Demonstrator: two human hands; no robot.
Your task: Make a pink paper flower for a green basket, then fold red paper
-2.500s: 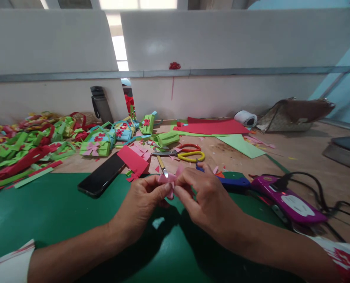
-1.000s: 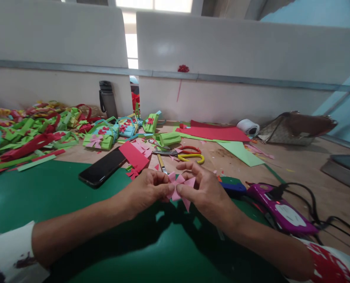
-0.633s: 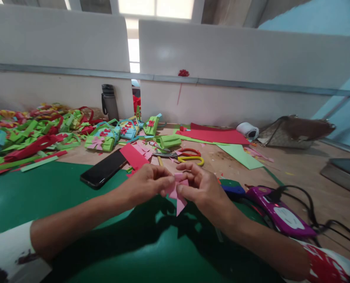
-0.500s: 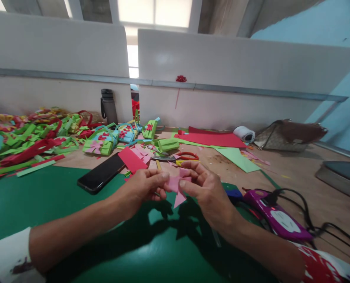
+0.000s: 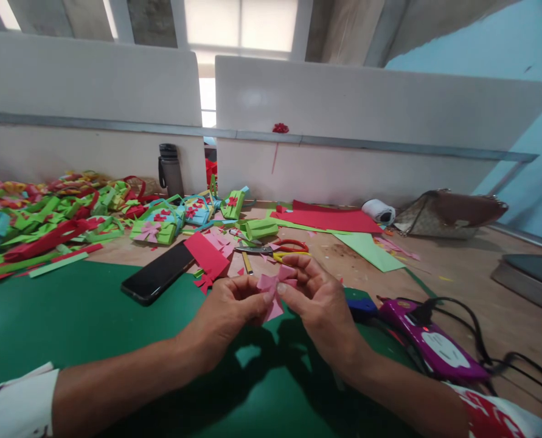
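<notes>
A small pink paper bow (image 5: 275,285) is pinched between my two hands above the green mat (image 5: 198,389). My left hand (image 5: 238,304) grips its left side with thumb and fingers. My right hand (image 5: 316,298) holds it near the middle and right, thumb in front. Two tails of the bow hang below the fingertips. Just beyond the hands lie scissors (image 5: 258,250) with red and yellow handles. To the left sit a red paper piece (image 5: 207,253), a small red paper bow (image 5: 204,282) and pink paper scraps (image 5: 220,240).
A black phone (image 5: 159,272) lies left. Paper bags (image 5: 159,222) and piled paper pieces (image 5: 61,219) fill the back left by a bottle (image 5: 170,170). Red sheets (image 5: 330,216) lie behind. A purple power strip (image 5: 435,340) with cables is at right, a handbag (image 5: 451,213) farther back.
My left fingers have shifted right, closing in on the bow's middle. The pink paper now looks folded into a bow shape. The view has tilted slightly upward.
</notes>
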